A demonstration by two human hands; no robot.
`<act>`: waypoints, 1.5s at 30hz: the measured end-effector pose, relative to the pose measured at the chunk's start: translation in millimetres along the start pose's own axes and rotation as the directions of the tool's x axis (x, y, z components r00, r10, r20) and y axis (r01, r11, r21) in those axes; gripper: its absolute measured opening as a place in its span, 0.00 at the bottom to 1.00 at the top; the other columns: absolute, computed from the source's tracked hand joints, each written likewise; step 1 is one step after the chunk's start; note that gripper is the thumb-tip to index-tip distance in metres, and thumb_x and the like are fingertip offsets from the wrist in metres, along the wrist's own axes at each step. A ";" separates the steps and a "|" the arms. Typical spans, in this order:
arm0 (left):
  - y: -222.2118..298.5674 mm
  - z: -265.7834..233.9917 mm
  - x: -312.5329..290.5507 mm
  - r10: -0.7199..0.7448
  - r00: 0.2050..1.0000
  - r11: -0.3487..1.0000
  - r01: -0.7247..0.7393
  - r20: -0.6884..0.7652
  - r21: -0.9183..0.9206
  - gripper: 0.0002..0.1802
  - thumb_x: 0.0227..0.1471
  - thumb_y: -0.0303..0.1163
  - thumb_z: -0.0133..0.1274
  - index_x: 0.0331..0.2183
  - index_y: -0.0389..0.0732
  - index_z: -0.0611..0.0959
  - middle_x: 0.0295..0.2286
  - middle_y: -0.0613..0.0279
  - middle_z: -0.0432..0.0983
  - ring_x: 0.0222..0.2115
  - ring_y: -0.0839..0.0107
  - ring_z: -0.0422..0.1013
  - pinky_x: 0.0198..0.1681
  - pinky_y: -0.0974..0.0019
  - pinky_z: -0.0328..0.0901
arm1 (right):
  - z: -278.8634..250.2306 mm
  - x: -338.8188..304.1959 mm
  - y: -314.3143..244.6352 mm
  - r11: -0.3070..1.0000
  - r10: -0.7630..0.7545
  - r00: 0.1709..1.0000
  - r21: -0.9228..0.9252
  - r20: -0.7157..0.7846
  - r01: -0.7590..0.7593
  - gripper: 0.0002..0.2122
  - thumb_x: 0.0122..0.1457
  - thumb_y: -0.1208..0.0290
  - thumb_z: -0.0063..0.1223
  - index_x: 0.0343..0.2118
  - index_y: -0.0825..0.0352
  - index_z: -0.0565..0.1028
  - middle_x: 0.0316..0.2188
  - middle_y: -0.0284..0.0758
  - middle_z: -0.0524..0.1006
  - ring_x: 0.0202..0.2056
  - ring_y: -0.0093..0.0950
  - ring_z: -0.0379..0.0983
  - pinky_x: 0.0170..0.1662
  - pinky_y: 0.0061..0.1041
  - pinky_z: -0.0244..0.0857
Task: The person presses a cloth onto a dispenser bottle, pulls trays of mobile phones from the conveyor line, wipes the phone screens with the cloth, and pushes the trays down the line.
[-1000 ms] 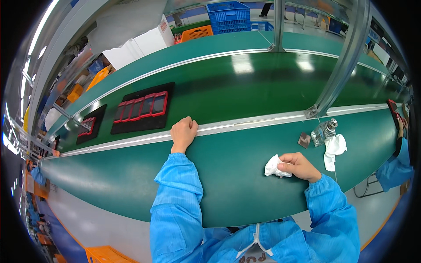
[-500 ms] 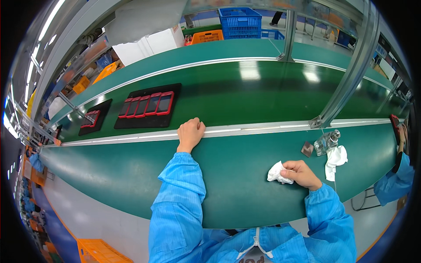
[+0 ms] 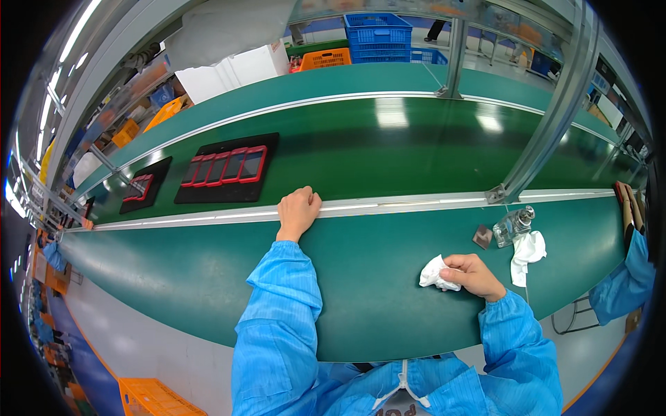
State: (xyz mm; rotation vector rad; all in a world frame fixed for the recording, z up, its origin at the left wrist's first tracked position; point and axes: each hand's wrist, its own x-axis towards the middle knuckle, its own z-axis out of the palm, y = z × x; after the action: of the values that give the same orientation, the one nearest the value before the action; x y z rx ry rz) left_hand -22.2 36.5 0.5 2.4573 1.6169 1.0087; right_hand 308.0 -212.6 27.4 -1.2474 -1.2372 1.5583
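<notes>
My left hand rests on the metal rail along the far side of the green table. Its fingers are curled closed, and I see nothing in them. Over the right part of the table, my right hand pinches a crumpled white cloth. Beyond that hand lie a small brownish square piece and a clear bottle with a metal top. Another white cloth lies beside the bottle, draped toward the near edge.
Past the rail, a green belt carries a black mat of several red-framed devices, with a smaller mat farther left. A metal post rises at right. A co-worker's sleeve shows at far right; an orange crate stands lower left.
The black mats with the red-framed devices have slid slightly left along the belt. The co-worker's arms at far right have shifted. My hands keep nearly the same pose, and the whole view drifts slightly.
</notes>
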 end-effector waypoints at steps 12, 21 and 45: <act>-9.5 9.8 -0.1 0.011 1.000 0.999 -0.011 0.004 0.051 0.13 0.48 0.38 0.50 0.20 0.40 0.74 0.21 0.52 0.75 0.25 0.47 0.72 0.27 0.47 0.65 | 1.5 0.3 -0.3 0.989 -0.069 0.998 -0.128 -0.001 0.069 0.11 0.60 0.69 0.55 0.40 0.71 0.77 0.31 0.28 0.77 0.34 0.16 0.68 0.36 0.18 0.64; -18.5 9.6 4.1 0.022 0.999 1.000 -0.023 0.048 0.020 0.17 0.51 0.40 0.52 0.18 0.38 0.72 0.17 0.51 0.71 0.20 0.50 0.69 0.24 0.52 0.62 | -4.4 8.9 7.4 0.966 -0.157 0.985 -0.199 0.066 0.167 0.13 0.61 0.65 0.53 0.41 0.71 0.77 0.32 0.30 0.78 0.34 0.17 0.70 0.37 0.21 0.66; -14.9 7.3 3.8 0.026 0.998 0.999 -0.029 0.062 0.043 0.20 0.53 0.41 0.51 0.17 0.38 0.70 0.13 0.58 0.69 0.15 0.61 0.66 0.21 0.56 0.59 | -0.8 7.0 8.8 0.987 -0.137 0.988 -0.070 0.074 0.142 0.11 0.61 0.68 0.53 0.41 0.70 0.77 0.32 0.29 0.79 0.33 0.16 0.71 0.36 0.18 0.67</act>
State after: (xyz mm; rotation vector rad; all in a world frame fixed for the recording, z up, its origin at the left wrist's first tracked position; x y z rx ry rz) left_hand -29.5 48.8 -8.8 2.5189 1.6090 0.9012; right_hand 307.2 -207.8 17.2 -1.1358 -1.4079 1.4763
